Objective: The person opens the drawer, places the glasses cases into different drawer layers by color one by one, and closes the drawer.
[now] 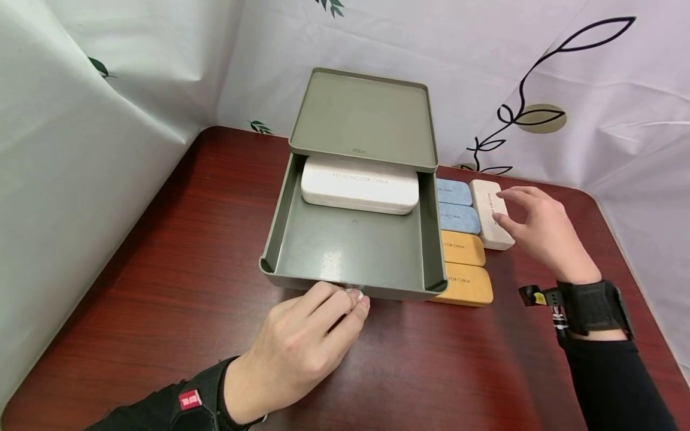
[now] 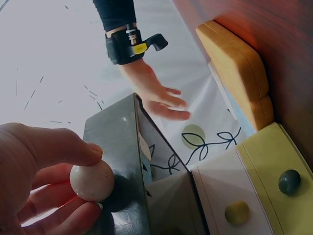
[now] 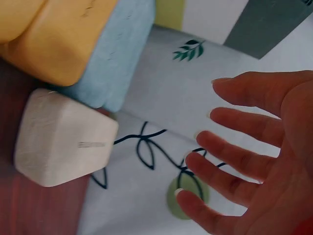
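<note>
My left hand (image 1: 302,341) pinches the round white knob (image 2: 92,180) on the front of a grey-green drawer (image 1: 345,239), which is pulled out. Inside the drawer, toward its back, lies a white glasses case (image 1: 360,187) with lettering. To the right of the drawer, my right hand (image 1: 547,230) hovers over another white glasses case (image 1: 489,221) on the table, thumb and fingers spread apart. The right wrist view shows that hand's fingers (image 3: 234,171) extended with nothing between them, apart from the case.
Two blue cases (image 1: 458,218) and two yellow cases (image 1: 465,284) lie beside the drawer, partly hidden by it. The cabinet's tray-like top (image 1: 372,120) stands behind. Lower drawers with a yellow knob (image 2: 236,213) and a dark green knob (image 2: 289,182) are closed. White curtains surround the table (image 1: 178,251).
</note>
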`<state>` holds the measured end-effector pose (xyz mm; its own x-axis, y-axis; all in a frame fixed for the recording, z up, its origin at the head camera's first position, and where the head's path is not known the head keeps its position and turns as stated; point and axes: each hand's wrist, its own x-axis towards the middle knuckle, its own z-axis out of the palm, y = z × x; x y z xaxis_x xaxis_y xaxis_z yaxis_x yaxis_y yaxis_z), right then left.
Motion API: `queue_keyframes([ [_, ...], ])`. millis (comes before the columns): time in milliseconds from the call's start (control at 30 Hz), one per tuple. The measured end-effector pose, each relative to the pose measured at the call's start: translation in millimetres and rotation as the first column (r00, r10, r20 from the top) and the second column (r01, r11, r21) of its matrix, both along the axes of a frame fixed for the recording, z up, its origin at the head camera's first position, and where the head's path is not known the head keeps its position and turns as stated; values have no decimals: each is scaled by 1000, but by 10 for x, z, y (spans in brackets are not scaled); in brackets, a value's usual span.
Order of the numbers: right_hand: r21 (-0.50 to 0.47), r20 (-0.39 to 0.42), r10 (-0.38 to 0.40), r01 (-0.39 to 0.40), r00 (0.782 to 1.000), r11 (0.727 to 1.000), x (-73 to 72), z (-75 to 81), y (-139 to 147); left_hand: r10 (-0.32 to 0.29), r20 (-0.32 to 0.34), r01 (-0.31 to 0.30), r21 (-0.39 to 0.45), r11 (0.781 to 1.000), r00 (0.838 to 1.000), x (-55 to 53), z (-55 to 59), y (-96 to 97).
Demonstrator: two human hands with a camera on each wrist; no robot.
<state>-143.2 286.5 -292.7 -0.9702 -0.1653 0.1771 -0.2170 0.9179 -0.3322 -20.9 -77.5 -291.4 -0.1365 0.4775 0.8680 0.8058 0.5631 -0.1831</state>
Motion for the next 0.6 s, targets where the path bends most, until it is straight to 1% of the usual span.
queue_keyframes([
  [67, 1, 39, -16, 16, 999, 1000, -17, -36, 36, -1, -1, 1, -1, 1000, 1000, -1, 3, 0],
  [300, 21, 98, -22, 20, 995, 1000, -89, -121, 105, -2, 2, 2, -1, 1000, 1000, -2, 15, -1],
  [600, 36, 200, -43, 36, 979, 999, -178, -255, 156, 2, 9, -2, -9, 1000, 1000, 8, 19, 5],
])
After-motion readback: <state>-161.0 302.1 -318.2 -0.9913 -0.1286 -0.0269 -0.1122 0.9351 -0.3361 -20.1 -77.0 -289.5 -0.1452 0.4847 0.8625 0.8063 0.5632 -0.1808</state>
